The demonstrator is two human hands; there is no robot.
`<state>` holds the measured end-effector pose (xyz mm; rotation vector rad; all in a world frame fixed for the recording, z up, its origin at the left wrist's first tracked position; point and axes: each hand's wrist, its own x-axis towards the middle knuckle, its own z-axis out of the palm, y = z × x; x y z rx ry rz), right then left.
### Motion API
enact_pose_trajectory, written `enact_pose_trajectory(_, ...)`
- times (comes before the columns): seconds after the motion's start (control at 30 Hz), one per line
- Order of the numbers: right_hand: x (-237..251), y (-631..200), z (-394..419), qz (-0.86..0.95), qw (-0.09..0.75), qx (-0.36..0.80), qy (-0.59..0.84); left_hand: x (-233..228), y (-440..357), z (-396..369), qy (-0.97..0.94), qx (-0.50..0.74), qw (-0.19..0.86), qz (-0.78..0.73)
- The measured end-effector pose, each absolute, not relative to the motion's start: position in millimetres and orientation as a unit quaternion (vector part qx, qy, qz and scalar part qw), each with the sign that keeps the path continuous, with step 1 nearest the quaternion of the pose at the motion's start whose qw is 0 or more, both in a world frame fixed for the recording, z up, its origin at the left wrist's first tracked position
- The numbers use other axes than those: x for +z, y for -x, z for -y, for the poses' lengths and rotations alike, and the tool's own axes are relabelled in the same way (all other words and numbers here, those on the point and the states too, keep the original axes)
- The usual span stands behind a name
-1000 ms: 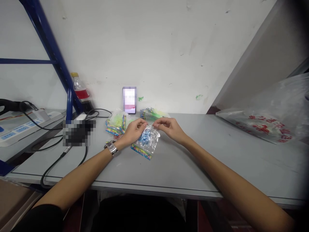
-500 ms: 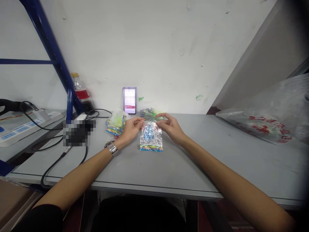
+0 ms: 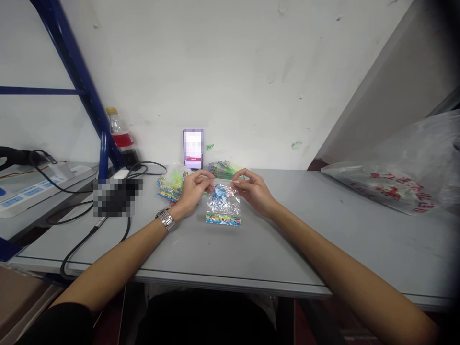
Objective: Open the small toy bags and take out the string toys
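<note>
A small clear plastic bag (image 3: 230, 207) with a colourful printed strip along its near edge is between my hands. Inside it lies a shiny blue item (image 3: 219, 194) whose kind I cannot make out. My left hand (image 3: 194, 191) pinches the bag's far left corner between thumb and finger. At the far right corner, my right hand (image 3: 253, 190) pinches it the same way. Left of my left hand is a pile of similar printed bags (image 3: 169, 188) with something yellow-green in them. More printed bags with green contents (image 3: 224, 168) lie behind my hands, partly hidden.
A lit phone (image 3: 193, 149) leans on the wall. To the left are a cola bottle (image 3: 123, 139), black cables (image 3: 89, 235), a blurred dark object (image 3: 118, 197) and a power strip (image 3: 39, 191). A large plastic bag with red print (image 3: 398, 187) rests on the table's right side.
The clear bag has shifted slightly left and tilted, and the blue item sits higher in it, nearer my fingers. Both hands keep their pinch with little movement.
</note>
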<state>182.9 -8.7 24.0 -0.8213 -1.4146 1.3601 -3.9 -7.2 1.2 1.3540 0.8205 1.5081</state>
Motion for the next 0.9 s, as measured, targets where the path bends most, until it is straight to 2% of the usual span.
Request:
enact_pose_trajectory(0.57,19,-181,2,0.601,0.522,0.52,0.309,-2,6,2,-0.562,0.62,0.425,-0.347)
enact_pose_trajectory(0.9,18,-176,10,0.675,0.508,0.392,0.364,4,2,15,-0.624,0.576,0.346,-0.399)
